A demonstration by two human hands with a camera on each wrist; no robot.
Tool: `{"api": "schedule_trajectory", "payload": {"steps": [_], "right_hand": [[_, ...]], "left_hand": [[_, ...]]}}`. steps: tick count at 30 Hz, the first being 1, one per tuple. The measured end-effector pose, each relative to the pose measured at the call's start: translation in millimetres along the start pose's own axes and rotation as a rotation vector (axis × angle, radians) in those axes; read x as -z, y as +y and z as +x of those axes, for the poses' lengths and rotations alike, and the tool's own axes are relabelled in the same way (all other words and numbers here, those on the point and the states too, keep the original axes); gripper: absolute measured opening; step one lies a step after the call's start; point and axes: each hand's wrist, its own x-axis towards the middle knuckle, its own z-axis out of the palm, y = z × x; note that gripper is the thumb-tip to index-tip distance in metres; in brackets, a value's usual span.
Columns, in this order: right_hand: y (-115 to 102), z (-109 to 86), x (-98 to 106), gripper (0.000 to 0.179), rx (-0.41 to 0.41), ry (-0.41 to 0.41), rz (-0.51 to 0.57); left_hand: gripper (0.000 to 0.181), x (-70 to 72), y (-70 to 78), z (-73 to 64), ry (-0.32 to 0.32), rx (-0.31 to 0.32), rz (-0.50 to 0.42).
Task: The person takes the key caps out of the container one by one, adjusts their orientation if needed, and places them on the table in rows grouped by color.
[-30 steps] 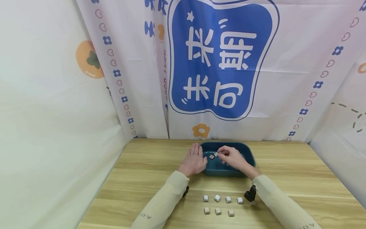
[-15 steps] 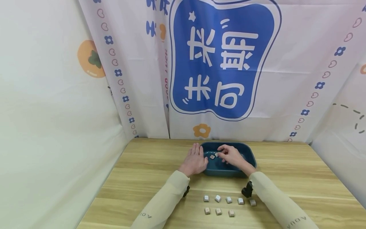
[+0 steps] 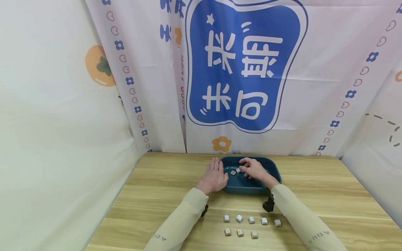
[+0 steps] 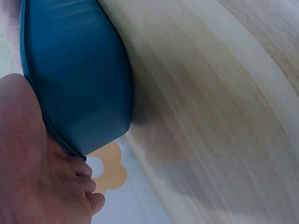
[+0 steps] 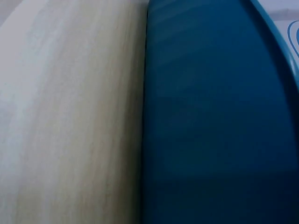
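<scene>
Flat-fingered, my left hand (image 3: 214, 177) rests on the left end of the dark teal tray (image 3: 248, 190). In the left wrist view the left hand (image 4: 25, 154) lies along the tray's rim, outside its wall (image 4: 84, 79). My right hand (image 3: 253, 169) reaches inside the tray, fingers bent, with the fingertips right at a small white keycap (image 3: 238, 170). Whether they pinch it cannot be made out. Beside it lies another keycap (image 3: 233, 172), darker on top. The right wrist view holds only the tray's outer wall (image 5: 210, 107) and the tabletop, no fingers.
Two rows of keycaps stand on the wooden table (image 3: 150, 195) in front of the tray: several white ones (image 3: 251, 220) behind, three beige ones (image 3: 240, 232) nearer. A printed cloth (image 3: 163, 132) hangs behind the table's far edge.
My right forearm and its wrist camera have swung left, uncovering the rightmost white keycap. The right fingertips stay by the same keycap in the tray. My left hand keeps its place.
</scene>
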Motion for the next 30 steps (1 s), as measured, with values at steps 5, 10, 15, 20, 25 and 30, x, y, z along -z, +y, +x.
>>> {"api": "schedule_trajectory", "payload": {"steps": [5,10,15,20,25,30], "right_hand": [[2,3.9,-1,0.039,-0.002,-0.022,-0.015],[3,7.3,-2,0.039,-0.014,-0.027,-0.034],[4,9.9,-2,0.037,-0.018,-0.038,-0.051],[5,12.7,-4,0.034,-0.017,-0.038,-0.068],[3,15.6,-5,0.032,-0.029,-0.049,-0.102],[3,17.8,-7,0.031,-0.055,-0.069,-0.127]], "left_hand": [[0.065,-1.6,-0.4,1.2,0.0,0.003,-0.002],[0.064,-2.3,-0.5,2.9,0.005,0.003,-0.007],[0.065,-3.0,0.1,3.6,0.003,0.001,-0.009],[0.064,-2.9,0.3,2.5,0.004,-0.001,-0.007],[0.064,-1.2,-0.6,1.5,0.001,-0.005,-0.016],[0.064,-2.2,-0.8,2.0,0.002,-0.006,-0.007]]}}
